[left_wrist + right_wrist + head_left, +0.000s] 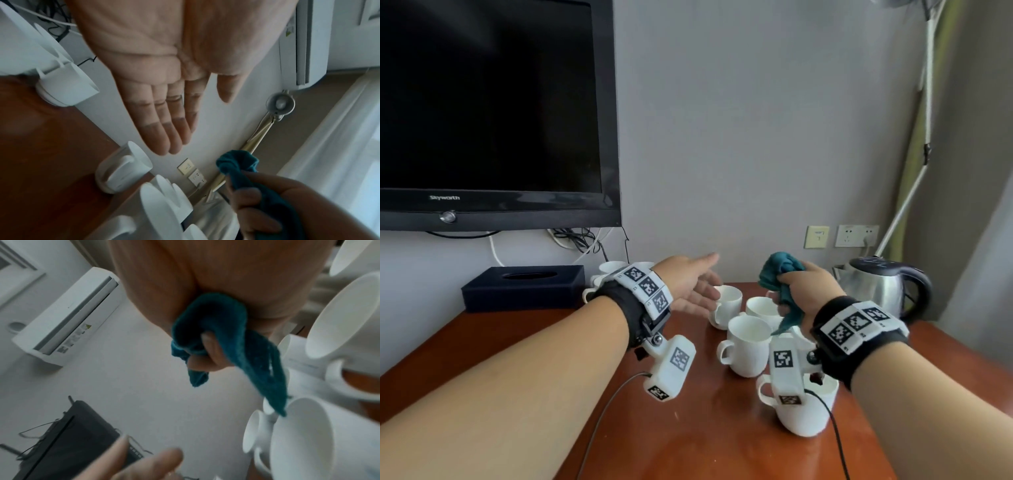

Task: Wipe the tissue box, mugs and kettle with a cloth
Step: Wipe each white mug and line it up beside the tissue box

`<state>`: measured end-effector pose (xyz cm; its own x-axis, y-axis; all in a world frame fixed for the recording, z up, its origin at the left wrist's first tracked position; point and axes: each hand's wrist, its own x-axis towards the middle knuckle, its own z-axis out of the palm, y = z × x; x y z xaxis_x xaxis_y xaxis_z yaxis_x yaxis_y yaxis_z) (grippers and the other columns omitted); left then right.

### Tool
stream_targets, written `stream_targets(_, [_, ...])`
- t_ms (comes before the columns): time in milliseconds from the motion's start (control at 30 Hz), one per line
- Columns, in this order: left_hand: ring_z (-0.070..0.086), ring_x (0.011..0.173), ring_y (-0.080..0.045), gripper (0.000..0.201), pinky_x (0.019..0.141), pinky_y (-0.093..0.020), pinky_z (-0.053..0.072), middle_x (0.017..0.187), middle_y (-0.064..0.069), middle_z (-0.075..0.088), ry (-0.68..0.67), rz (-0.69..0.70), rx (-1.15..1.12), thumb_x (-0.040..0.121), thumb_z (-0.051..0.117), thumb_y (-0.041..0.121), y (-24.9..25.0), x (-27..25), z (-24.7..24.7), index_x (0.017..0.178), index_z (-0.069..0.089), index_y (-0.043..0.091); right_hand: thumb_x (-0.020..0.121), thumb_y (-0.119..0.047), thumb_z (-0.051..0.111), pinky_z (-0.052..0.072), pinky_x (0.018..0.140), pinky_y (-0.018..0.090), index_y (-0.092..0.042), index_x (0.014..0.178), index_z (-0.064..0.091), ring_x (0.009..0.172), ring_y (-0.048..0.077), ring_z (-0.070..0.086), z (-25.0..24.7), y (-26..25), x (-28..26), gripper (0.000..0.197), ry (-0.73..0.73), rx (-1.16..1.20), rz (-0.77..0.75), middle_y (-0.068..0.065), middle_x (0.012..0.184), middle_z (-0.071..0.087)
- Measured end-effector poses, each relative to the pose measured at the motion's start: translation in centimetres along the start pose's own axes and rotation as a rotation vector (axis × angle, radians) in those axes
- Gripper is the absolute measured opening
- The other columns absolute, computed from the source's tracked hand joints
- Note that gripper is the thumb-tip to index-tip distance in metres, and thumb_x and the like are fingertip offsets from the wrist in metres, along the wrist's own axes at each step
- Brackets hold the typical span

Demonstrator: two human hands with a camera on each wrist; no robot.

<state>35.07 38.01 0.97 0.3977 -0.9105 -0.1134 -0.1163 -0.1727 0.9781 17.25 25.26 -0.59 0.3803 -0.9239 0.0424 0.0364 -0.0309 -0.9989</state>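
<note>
Several white mugs stand grouped on the wooden table. My left hand is open with straight fingers, held above the table just left of the back mug; its palm is empty. My right hand grips a bunched teal cloth above the mugs, a tail of it hanging down; the cloth is wrapped round my curled fingers. A steel kettle with a black handle stands at the back right. The dark tissue box sits at the back left.
A black television hangs on the wall above the tissue box, with cables under it. Wall sockets sit behind the kettle. More mugs stand behind my left wrist. A black wire runs across the table's front.
</note>
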Motion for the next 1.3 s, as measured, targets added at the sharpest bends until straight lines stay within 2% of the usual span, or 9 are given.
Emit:
stream_targets(133, [0.07,0.081,-0.024,0.029,0.081,-0.039,0.062,0.1,-0.012,0.069,0.033,0.006,0.269,0.104,0.063,0.032,-1.9,1.0,1.2,0.112,0.065,0.005,0.1,-0.004,0.046,0.032,0.039,0.022,-0.009,0.118,0.057,0.047,0.021,0.045,-2.5,0.3,0.1,0.022,0.101,-0.034,0.082,0.015,0.073,0.051])
stream_targets(233, [0.074,0.098,-0.025,0.039,0.088,-0.042,0.064,0.11,-0.013,0.075,0.028,-0.005,0.554,0.097,0.068,0.039,-3.3,1.7,2.0,0.116,0.07,0.004,0.098,-0.012,0.05,0.027,0.041,0.023,-0.009,0.104,0.055,0.043,0.018,0.038,-3.4,0.6,-0.4,0.008,0.101,-0.041,0.125,0.012,0.069,0.047])
stream_targets(467, [0.077,0.094,-0.028,0.038,0.084,-0.045,0.065,0.105,-0.012,0.076,-0.055,-0.163,0.835,0.091,0.072,0.041,-5.1,3.3,4.1,0.111,0.071,0.008,0.1,-0.027,0.058,0.022,0.047,0.024,-0.011,0.09,0.054,0.044,0.016,0.032,-4.5,0.4,-1.2,0.02,0.047,0.038,0.167,0.008,0.065,0.044])
stream_targets(733, [0.078,0.093,-0.026,0.027,0.086,-0.044,0.065,0.101,-0.014,0.078,-0.039,-0.183,0.857,0.103,0.056,0.024,-7.2,4.7,5.9,0.11,0.071,0.003,0.104,-0.028,0.058,0.027,0.043,0.022,-0.013,0.099,0.059,0.042,0.016,0.035,-4.1,1.2,-0.6,0.016,-0.005,0.089,0.069,0.008,0.064,0.051])
stream_targets(867, [0.076,0.102,-0.032,0.037,0.096,-0.044,0.06,0.113,-0.022,0.075,-0.001,-0.168,0.859,0.111,0.042,0.023,-5.9,4.2,5.6,0.127,0.062,-0.003,0.106,-0.03,0.054,0.028,0.04,0.021,-0.017,0.1,0.059,0.042,0.016,0.037,-3.0,0.8,-0.9,0.016,-0.025,0.1,0.056,0.012,0.078,0.048])
stream_targets(933, [0.077,0.093,-0.032,0.035,0.089,-0.04,0.062,0.109,-0.023,0.076,0.048,-0.122,0.807,0.112,0.038,0.02,-5.4,3.5,4.7,0.125,0.06,-0.004,0.107,-0.031,0.054,0.028,0.04,0.021,-0.017,0.101,0.059,0.041,0.016,0.037,-2.3,0.6,-1.2,0.016,-0.047,0.114,0.041,0.011,0.076,0.048])
stream_targets(1067, [0.073,0.058,-0.021,0.032,0.058,-0.032,0.06,0.08,-0.013,0.076,0.181,-0.002,0.647,0.11,0.039,0.023,-6.1,2.3,1.3,0.119,0.058,-0.002,0.107,-0.029,0.054,0.028,0.042,0.021,-0.014,0.104,0.059,0.042,0.016,0.037,-0.2,0.3,-1.3,0.016,-0.112,0.106,0.0,0.009,0.073,0.048])
stream_targets(1200, [0.073,0.064,-0.032,0.033,0.066,-0.041,0.061,0.067,-0.007,0.074,0.255,0.094,0.59,0.108,0.043,0.033,-7.0,0.5,-2.2,0.093,0.061,0.01,0.105,-0.022,0.055,0.03,0.041,0.022,-0.009,0.106,0.061,0.042,0.016,0.04,3.3,1.1,-1.3,0.015,-0.174,0.084,-0.062,0.015,0.077,0.054])
stream_targets(1300, [0.063,0.049,-0.019,0.037,0.055,-0.03,0.052,0.058,-0.002,0.069,0.353,0.104,0.562,0.107,0.043,0.038,-8.3,-1.0,-4.7,0.091,0.063,0.012,0.102,-0.018,0.057,0.034,0.043,0.026,-0.013,0.101,0.066,0.045,0.02,0.048,6.7,2.4,-1.5,0.01,-0.213,0.064,-0.089,0.013,0.073,0.058])
